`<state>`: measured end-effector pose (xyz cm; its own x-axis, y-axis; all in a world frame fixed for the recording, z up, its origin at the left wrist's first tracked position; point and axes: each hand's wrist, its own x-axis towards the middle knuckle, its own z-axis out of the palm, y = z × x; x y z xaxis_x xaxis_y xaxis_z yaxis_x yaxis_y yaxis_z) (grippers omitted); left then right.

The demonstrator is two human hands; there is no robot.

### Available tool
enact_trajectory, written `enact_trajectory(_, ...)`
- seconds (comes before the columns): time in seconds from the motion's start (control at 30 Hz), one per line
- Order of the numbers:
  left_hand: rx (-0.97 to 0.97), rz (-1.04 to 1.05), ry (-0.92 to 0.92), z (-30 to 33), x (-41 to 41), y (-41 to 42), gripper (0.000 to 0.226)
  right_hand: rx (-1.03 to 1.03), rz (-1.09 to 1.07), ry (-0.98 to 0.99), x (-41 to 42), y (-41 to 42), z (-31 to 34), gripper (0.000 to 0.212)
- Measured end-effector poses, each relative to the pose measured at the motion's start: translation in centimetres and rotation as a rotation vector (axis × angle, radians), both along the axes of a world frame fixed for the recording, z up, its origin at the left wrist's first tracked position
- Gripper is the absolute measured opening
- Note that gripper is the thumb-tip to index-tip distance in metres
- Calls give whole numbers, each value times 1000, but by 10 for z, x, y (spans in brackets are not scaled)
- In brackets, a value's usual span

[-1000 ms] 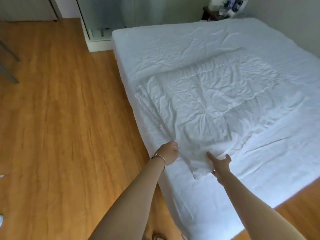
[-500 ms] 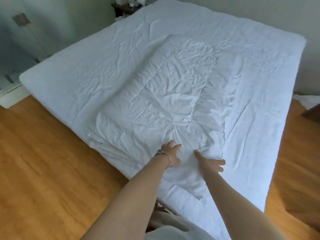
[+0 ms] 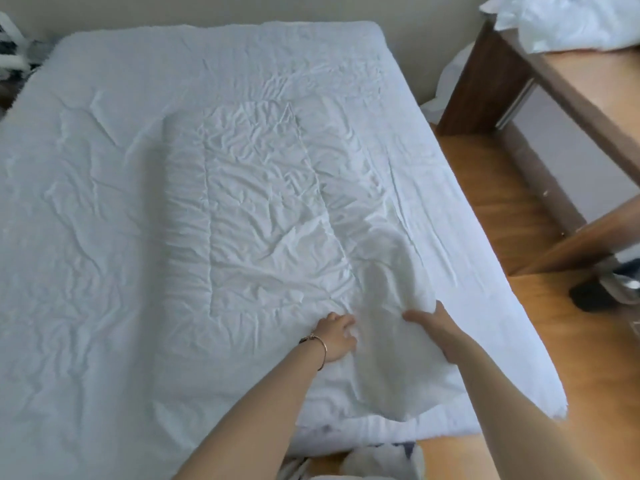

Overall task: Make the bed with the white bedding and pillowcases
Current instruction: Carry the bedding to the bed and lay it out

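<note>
Near corner of folded, crumpled white bedding (image 3: 263,216) is gripped by right hand (image 3: 433,329); fingertips hidden under cloth. Left hand (image 3: 334,337) rests on it, grip indistinct.

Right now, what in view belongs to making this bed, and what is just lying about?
Job: white sheeted bed; folded white bedding; left hand; right hand; white linen heap.
Lying about: brown wooden desk; black-based object on floor.
</note>
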<state>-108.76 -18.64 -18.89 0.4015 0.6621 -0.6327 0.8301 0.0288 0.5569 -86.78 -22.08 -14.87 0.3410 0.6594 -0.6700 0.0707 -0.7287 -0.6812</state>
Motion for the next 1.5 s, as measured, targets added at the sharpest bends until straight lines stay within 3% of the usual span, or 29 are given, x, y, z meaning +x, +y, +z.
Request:
enact_trajectory(0.07, -45, 58, -129, 6, -16, 1, 50, 49, 40, -90, -36, -1, 13, 71)
enact_trajectory(0.13, -13, 298, -285, 22, -32, 5, 47, 88, 250, -251, -84, -1, 29, 92)
enact_trajectory(0.23, 43, 670, -526, 59, -57, 28, 63, 70, 630, -458, -155, 0, 42, 92)
enact_trajectory(0.3, 49, 659, -540, 75, -72, 45, 87, 85, 789, -512, -189, -2, 39, 87)
enact_trajectory(0.37, 56, 590, -390, 81, -84, 53, 104, 103, 869, -512, -207, -6, 32, 86)
enact_trajectory(0.5, 127, 507, -255, 70, -100, 50, 100, 101, 860, -441, -212, -11, 25, 88)
enact_trajectory(0.67, 96, 495, -352, 73, -121, 47, 90, 95, 704, -379, -221, -12, 30, 92)
enact_trajectory(0.87, 121, 433, -437, 67, -194, 43, 94, 71, 626, -247, -282, -8, 41, 100)
enact_trajectory(1.03, 190, 349, -386, 60, -310, 46, 98, 122, 611, -86, -392, -7, 34, 108)
enact_trajectory(1.23, 176, 271, -380, 49, -489, 47, 76, 168, 628, -18, -567, -1, 29, 105)
enact_trajectory(1.5, 120, 399, -318, 36, -690, 38, 70, 128, 755, 92, -762, 3, 13, 108)
